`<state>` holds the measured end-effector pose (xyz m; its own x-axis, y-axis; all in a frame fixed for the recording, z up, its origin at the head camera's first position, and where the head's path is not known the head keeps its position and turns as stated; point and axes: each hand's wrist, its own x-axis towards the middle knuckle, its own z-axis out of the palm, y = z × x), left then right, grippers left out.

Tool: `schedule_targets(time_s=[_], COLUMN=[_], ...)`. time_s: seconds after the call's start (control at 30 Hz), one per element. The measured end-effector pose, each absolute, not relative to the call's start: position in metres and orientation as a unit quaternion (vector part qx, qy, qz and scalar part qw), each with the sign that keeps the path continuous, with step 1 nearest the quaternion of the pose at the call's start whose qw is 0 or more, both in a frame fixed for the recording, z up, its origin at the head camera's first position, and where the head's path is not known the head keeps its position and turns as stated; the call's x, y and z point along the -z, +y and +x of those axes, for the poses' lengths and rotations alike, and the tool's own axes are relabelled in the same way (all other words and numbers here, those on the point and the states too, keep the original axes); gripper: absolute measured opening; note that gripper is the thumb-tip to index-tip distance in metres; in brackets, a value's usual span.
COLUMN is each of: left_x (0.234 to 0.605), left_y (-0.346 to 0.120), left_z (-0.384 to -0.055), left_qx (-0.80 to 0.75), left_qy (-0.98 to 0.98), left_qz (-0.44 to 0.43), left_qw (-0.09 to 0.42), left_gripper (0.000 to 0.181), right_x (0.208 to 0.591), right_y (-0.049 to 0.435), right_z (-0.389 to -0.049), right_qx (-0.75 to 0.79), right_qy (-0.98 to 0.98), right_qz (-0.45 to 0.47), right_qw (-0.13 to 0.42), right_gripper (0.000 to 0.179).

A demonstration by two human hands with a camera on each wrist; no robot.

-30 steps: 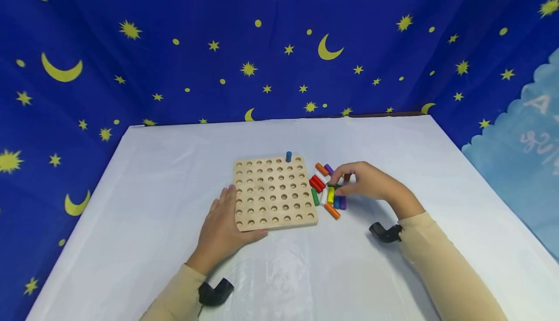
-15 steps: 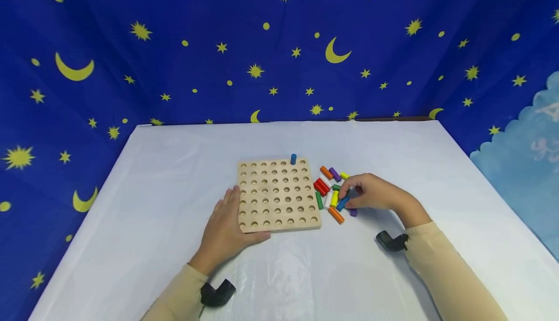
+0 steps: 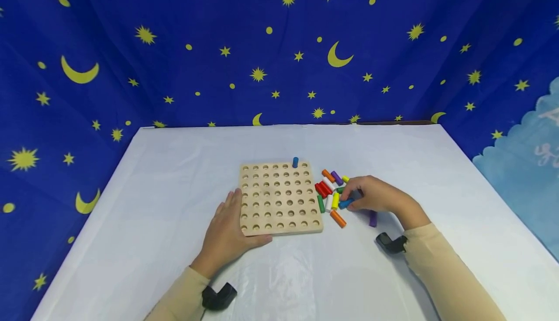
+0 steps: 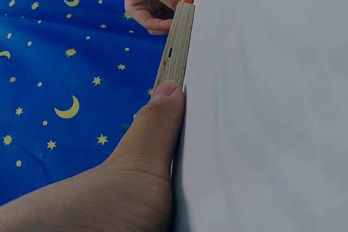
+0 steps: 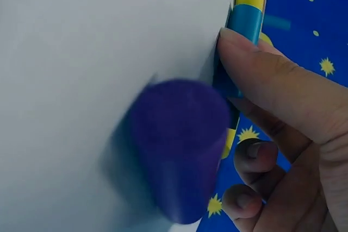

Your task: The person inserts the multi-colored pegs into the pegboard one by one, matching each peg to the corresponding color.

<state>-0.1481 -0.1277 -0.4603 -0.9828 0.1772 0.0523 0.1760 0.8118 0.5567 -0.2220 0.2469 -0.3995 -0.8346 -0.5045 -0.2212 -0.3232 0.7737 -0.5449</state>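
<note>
A square wooden pegboard (image 3: pixel 279 200) with rows of holes lies on the white table. One blue peg (image 3: pixel 295 162) stands upright in its far row. My left hand (image 3: pixel 224 226) rests against the board's near-left corner, fingers along the left side and thumb (image 4: pixel 163 112) along the front edge. To the board's right, my right hand (image 3: pixel 377 196) pinches another blue peg (image 5: pixel 244 23) between thumb and fingers, low among the loose pegs. A purple peg (image 3: pixel 373 218) lies apart beneath the right wrist, large in the right wrist view (image 5: pixel 182 150).
Loose pegs lie beside the board's right edge: red ones (image 3: pixel 324 188), an orange one (image 3: pixel 338 218), a yellow one (image 3: pixel 335 200), a green one (image 3: pixel 320 203) and several more. A blue cloth (image 3: pixel 209 59) with moons and stars hangs behind the table (image 3: pixel 183 166).
My right hand has come down on a blue peg and taken hold of it. The purple peg beside it has rolled right, away from the pile. My left hand stays at the board.
</note>
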Motion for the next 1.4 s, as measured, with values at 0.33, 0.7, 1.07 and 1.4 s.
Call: schedule_targets(time_s=[0.33, 0.7, 1.07, 1.4], left_x=[0.460, 0.459, 0.460, 0.461], left_y=[-0.127, -0.126, -0.127, -0.127], left_z=[-0.148, -0.148, -0.147, -0.147], left_qx=[-0.287, -0.289, -0.286, -0.287], left_qy=[0.953, 0.953, 0.953, 0.953], left_qz=[0.092, 0.096, 0.095, 0.097], left_qw=[0.009, -0.001, -0.002, -0.007], left_gripper=[0.144, 0.143, 0.143, 0.143], right_x=[0.394, 0.391, 0.385, 0.392], right_y=[0.250, 0.232, 0.201, 0.174], right_z=[-0.233, -0.256, -0.278, -0.298], right_qx=[0.288, 0.333, 0.353, 0.360], right_qy=[0.921, 0.917, 0.917, 0.916], right_qz=[-0.214, -0.192, -0.172, -0.154], right_qw=[0.154, 0.110, 0.068, 0.087], right_gripper=[0.020, 0.021, 0.022, 0.018])
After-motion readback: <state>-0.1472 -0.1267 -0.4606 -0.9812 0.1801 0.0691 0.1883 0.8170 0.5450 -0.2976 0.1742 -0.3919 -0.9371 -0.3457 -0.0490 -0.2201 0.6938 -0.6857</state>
